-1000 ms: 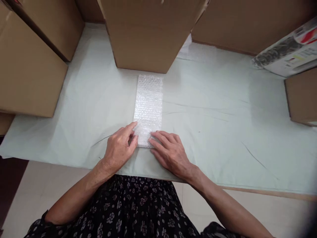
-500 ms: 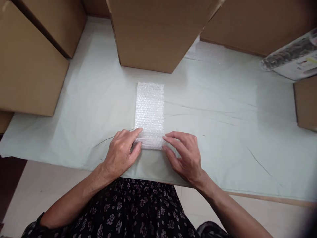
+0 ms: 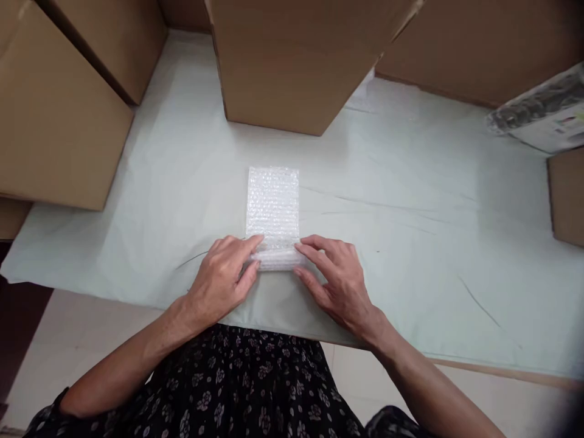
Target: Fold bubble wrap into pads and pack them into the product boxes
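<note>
A strip of clear bubble wrap (image 3: 272,204) lies flat on the pale green cloth, its near end rolled or folded over into a thicker band. At the left end of that band, my left hand (image 3: 228,267) pinches the wrap between thumb and fingers. My right hand (image 3: 335,274) grips the opposite end the same way, thumb at the near edge and fingertips on top. Whether anything lies inside the folded part, I cannot tell.
Tall cardboard boxes stand at the left (image 3: 59,121), at the back centre (image 3: 292,73) and at the back right (image 3: 479,48). A plastic-wrapped package (image 3: 542,115) rests by a smaller box (image 3: 568,194) on the right. More bubble wrap (image 3: 392,94) lies behind. The cloth-covered table (image 3: 410,274) has creases.
The flat part of the bubble wrap has become shorter, its far edge now nearer my hands. The near band looks thicker and more rolled. Both hands keep their grip at its ends.
</note>
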Demonstrator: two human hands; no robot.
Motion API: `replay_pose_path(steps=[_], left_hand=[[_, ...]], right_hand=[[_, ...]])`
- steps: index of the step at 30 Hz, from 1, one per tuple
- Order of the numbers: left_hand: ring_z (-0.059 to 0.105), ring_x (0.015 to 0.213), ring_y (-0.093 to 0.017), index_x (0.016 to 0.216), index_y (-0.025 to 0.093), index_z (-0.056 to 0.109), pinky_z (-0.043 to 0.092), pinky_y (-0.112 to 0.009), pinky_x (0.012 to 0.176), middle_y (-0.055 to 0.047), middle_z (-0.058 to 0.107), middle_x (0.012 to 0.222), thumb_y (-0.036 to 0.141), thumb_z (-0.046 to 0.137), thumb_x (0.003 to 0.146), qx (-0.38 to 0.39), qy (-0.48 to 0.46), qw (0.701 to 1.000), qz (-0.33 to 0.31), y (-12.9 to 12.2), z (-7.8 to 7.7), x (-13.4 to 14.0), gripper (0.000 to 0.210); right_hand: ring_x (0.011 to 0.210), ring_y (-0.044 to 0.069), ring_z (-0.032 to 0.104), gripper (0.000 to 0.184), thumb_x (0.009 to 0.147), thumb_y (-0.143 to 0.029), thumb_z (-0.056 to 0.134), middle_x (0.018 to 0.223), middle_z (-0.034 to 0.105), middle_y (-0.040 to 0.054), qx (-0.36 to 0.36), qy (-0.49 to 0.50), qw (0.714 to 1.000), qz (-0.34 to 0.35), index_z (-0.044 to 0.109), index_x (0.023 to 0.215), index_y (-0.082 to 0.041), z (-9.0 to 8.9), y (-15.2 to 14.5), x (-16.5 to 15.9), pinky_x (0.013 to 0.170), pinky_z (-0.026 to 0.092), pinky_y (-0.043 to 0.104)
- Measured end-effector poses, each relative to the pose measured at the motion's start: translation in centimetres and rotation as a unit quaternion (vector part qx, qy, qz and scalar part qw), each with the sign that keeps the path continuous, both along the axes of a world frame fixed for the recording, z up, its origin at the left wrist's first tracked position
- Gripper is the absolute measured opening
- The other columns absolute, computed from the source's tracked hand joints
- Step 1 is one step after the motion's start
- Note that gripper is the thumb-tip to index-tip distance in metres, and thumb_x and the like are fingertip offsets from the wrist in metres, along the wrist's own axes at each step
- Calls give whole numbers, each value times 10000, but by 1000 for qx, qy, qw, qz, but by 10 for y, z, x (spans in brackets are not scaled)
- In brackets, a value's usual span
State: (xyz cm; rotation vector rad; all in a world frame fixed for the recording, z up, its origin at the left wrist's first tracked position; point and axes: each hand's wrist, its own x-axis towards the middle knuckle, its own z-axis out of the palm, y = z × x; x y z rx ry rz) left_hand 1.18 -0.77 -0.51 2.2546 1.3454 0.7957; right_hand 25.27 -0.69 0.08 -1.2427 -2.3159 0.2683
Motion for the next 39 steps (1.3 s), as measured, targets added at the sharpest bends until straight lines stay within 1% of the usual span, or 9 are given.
replay_pose_path(steps=[3, 6, 12, 16, 18, 23, 30, 35, 39], left_hand=[[638, 935, -252, 1264, 121, 602, 545, -416, 807, -110, 704, 1027, 185, 574, 979, 39, 35, 998, 33, 12, -4, 2, 293], [632, 1033, -269, 1274, 136, 597, 541, -438, 877, -134, 684, 1125, 241, 608, 976, 71, 28, 997, 16, 10, -3, 2, 316], [653, 986, -227, 1358, 172, 541, 527, -411, 884, -80, 727, 1056, 126, 578, 960, -12, -10, 1000, -18, -21, 6, -7, 402], [663, 920, -229, 1291, 173, 597, 535, -414, 839, -76, 742, 1010, 158, 576, 967, -4, -9, 1000, 11, -20, 1, -9, 326], [658, 914, -236, 1268, 169, 611, 543, -422, 832, -86, 733, 1021, 168, 566, 970, 16, 14, 999, 28, -13, -3, -9, 302], [627, 1120, -261, 1338, 171, 571, 559, -430, 943, -132, 645, 1201, 216, 580, 970, 45, 9, 996, 77, -9, -5, -10, 371], [610, 1157, -260, 1360, 177, 547, 541, -447, 996, -121, 652, 1241, 168, 607, 918, -6, -33, 998, 61, -22, -4, -12, 447], [620, 1088, -263, 1310, 144, 581, 552, -452, 949, -118, 687, 1175, 152, 585, 918, -9, -12, 996, 83, -4, -6, -7, 392], [635, 1085, -268, 1334, 144, 570, 565, -457, 942, -135, 668, 1178, 215, 611, 922, -12, -13, 993, 118, 3, -5, -6, 421]], right_hand=[[1048, 262, 646, 203, 986, -293, 636, 1201, 727, 124, 62, -67, 996, 10, 654, 1166, -200, -4, 0, -2, 862, 436, 417], [1008, 242, 657, 172, 997, -216, 599, 1145, 758, 96, 55, -85, 994, 49, 664, 1156, -198, -8, 5, -5, 844, 424, 407], [853, 191, 665, 259, 1041, -279, 523, 966, 761, 56, -157, 26, 982, 105, 665, 1243, -204, 0, 1, 2, 824, 493, 363], [1020, 259, 639, 310, 1020, -359, 563, 1182, 714, 140, -47, 0, 998, 44, 651, 1261, -186, 2, -8, 0, 837, 476, 406], [1071, 275, 615, 300, 1000, -350, 603, 1221, 696, 150, 3, -39, 997, 59, 647, 1243, -179, -1, -8, -5, 862, 455, 418], [1038, 237, 618, 226, 1007, -175, 550, 1174, 731, 107, 23, -78, 993, 83, 686, 1185, -200, -11, 9, -19, 870, 415, 400], [914, 214, 674, 320, 1048, -316, 484, 1061, 776, 65, -197, 14, 977, 78, 688, 1279, -231, -4, 24, -18, 861, 476, 388], [901, 241, 612, 286, 1026, -346, 529, 1088, 719, 118, -32, -76, 996, 21, 689, 1206, -191, -1, 21, -24, 778, 408, 391], [941, 266, 601, 357, 1008, -419, 567, 1148, 715, 128, 22, -118, 989, 81, 637, 1265, -181, 1, 21, -33, 797, 406, 420]])
